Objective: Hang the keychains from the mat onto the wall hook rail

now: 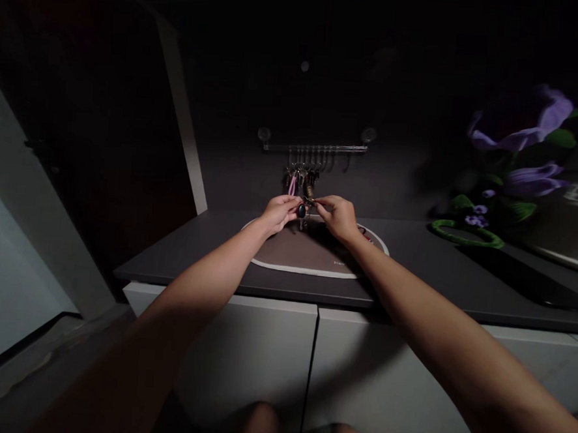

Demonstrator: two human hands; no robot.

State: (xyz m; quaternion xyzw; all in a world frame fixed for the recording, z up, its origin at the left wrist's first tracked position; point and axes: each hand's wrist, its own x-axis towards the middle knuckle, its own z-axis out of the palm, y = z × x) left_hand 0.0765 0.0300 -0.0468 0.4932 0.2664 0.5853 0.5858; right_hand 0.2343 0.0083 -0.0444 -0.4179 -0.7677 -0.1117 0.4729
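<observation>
A dark grey tabletop [193, 250] is running across the view above a pair of white cabinet doors [251, 351], and the person's knees [259, 427] are showing at the bottom edge, close to those doors. Behind the tabletop's rear edge, a dark wall [257, 90] is rising, and a slim metal hook rail [315, 148] is fixed to it by two round suction cups. A bunch of keys and straps [301, 178] is hanging from the hooks, with a pink strap [291, 185] among them. Near the middle of the rear edge, an oval brown mat with a white rim [305, 268] is lying on the tabletop. Toward the right end, purple artificial flowers with green leaves [520, 123] are rising, a green loop [467, 235] is lying below them, and a steel surface [562, 240] is catching the light.

Both arms are stretching forward and inward from the lower corners, meeting above the mat's far edge, just below the rail. The left hand [280, 214] is closed in a pinch around a dark oval fob [302, 211], which is hanging in the air above the mat. The right hand [336, 218] is angling in from the other side, its fingers [322, 204] clamped on a small brass-coloured piece [310, 193] just beside the fob. The two hands are close together but not touching.
</observation>
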